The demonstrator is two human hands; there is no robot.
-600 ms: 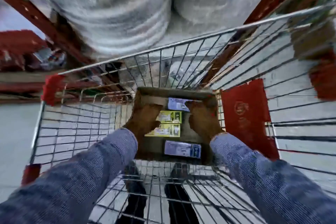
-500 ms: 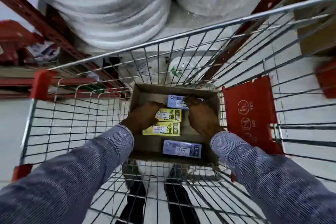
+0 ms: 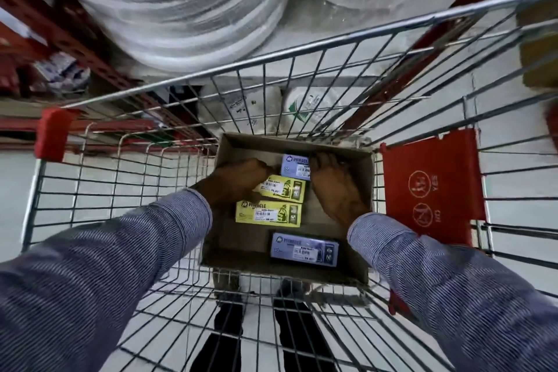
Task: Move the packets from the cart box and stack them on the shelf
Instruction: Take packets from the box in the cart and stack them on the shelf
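An open cardboard box [image 3: 367,178] sits in the wire cart [image 3: 302,54] and holds several packets. A blue packet [image 3: 293,165] lies at the far end. Below it are an upper yellow packet [image 3: 287,189] and a lower yellow packet [image 3: 268,213]. Another blue packet [image 3: 303,249] lies nearest me. My left hand [image 3: 238,181] is inside the box, its fingers curled over the left end of the upper yellow packet. My right hand [image 3: 335,187] reaches in on the right, fingertips against the far blue packet's right end. Its grip is hidden.
A red child-seat flap [image 3: 428,190] hangs on the cart's right side. Beyond the cart stands a red metal shelf frame [image 3: 75,39] with large plastic-wrapped white rolls [image 3: 181,9]. A red corner cap [image 3: 52,133] marks the cart's left rim. My legs show beneath the cart floor.
Both hands stay in the box on the same packets, shifted only slightly. The view has steadied and moved a little closer.
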